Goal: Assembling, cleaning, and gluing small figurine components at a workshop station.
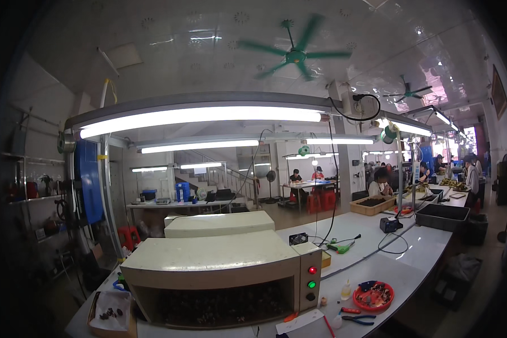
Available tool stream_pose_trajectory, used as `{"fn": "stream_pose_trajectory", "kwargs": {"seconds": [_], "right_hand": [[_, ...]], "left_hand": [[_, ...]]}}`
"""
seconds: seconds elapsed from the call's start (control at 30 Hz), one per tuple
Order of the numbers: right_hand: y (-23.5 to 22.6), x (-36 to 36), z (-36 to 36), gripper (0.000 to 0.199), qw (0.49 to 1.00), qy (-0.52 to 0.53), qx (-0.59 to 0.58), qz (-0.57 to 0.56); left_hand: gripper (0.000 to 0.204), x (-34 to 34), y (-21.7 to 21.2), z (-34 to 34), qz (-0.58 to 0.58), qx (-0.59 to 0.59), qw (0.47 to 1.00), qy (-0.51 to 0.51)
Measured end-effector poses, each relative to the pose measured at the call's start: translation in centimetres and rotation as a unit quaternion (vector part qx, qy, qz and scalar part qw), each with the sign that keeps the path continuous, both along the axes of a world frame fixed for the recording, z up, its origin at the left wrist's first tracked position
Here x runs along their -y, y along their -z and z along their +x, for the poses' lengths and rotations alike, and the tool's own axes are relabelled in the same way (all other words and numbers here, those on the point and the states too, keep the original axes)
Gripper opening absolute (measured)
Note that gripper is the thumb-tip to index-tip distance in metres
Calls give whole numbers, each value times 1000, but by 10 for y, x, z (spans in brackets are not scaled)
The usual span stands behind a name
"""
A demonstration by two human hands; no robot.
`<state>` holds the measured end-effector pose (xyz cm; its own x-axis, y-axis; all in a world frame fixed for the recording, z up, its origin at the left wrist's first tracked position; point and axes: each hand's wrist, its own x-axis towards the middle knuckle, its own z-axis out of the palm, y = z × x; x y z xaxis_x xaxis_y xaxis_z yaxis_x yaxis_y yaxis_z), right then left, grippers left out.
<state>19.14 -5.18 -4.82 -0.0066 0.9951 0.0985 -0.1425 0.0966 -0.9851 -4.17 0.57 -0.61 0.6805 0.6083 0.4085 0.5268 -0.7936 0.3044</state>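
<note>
Neither of my hands shows in the head view. In front of me on the long white workbench [411,256] stands a cream box-shaped machine [214,262] with a wide dark opening low on its front and a side panel carrying a red lamp [312,270] and a green lamp [311,284]. A second cream machine [219,223] sits just behind it. To the right of the machine lie a red bowl [373,297] of small parts, red-handled pliers [355,314] and a small bottle [346,290].
A cardboard tray [111,313] of dark bits sits at the bench's left end. Further along are a green hand tool [341,246], cables, a black box [390,225], a dark bin [442,216] and a basket [372,205]. Other people work at distant tables. Tube lights and ceiling fans hang overhead.
</note>
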Motion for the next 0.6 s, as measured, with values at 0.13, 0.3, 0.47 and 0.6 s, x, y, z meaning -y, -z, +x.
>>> {"fn": "stream_pose_trajectory", "kwargs": {"seconds": [0.13,0.3,0.47,0.6], "right_hand": [[-2,-1,-1,32,1000,1,9,-6],[5,-3,0,33,1000,11,12,5],[-5,1,0,31,999,9,36,34],[-2,1,1,30,998,15,46,42]], "left_hand": [[40,1,-3,4,-7,12,1000,-15],[38,-3,12,12,17,29,999,-29],[40,-2,25,15,24,28,999,-31],[41,3,20,17,44,47,997,-33]]}}
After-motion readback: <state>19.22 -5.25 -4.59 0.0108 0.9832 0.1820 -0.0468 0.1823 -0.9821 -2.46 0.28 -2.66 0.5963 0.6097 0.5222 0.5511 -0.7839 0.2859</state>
